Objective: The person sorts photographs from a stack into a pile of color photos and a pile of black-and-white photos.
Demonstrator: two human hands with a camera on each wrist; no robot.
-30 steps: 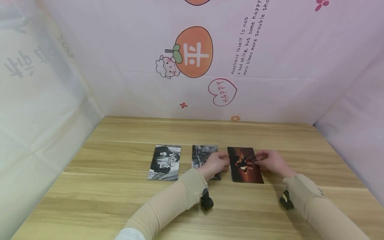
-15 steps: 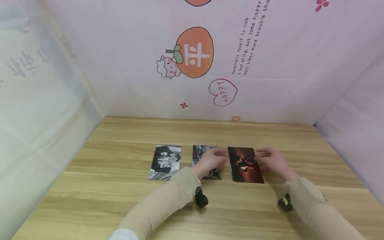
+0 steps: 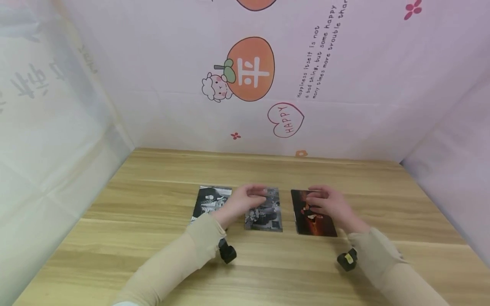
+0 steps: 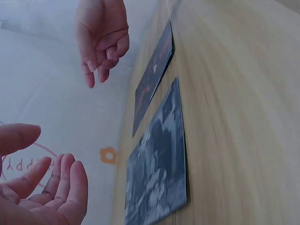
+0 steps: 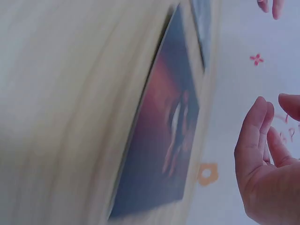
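Three photo cards lie in a row on the wooden table. The left black-and-white card (image 3: 206,204) is partly covered by my left wrist. My left hand (image 3: 242,203) hovers over the gap beside the middle grey card (image 3: 266,216), fingers relaxed and holding nothing. At the right lies a dark red-brown card (image 3: 317,223); above it is my right hand (image 3: 332,206), its fingers loosely bent and holding nothing. In the left wrist view the middle card (image 4: 159,164) lies flat, apart from the fingers. The right wrist view shows the reddish card (image 5: 161,126) below my raised hand.
Behind the wooden table (image 3: 172,170) hangs a pale printed cloth (image 3: 172,85) with an orange fruit drawing and lettering. White cloth walls (image 3: 49,140) stand at both sides. A small black device (image 3: 227,251) hangs at the left wrist, another (image 3: 347,259) at the right.
Both hands have let go of the reddish card and lifted off it. The left hand has moved left across the middle card; the right has shifted left over the reddish one. The cards stay put.
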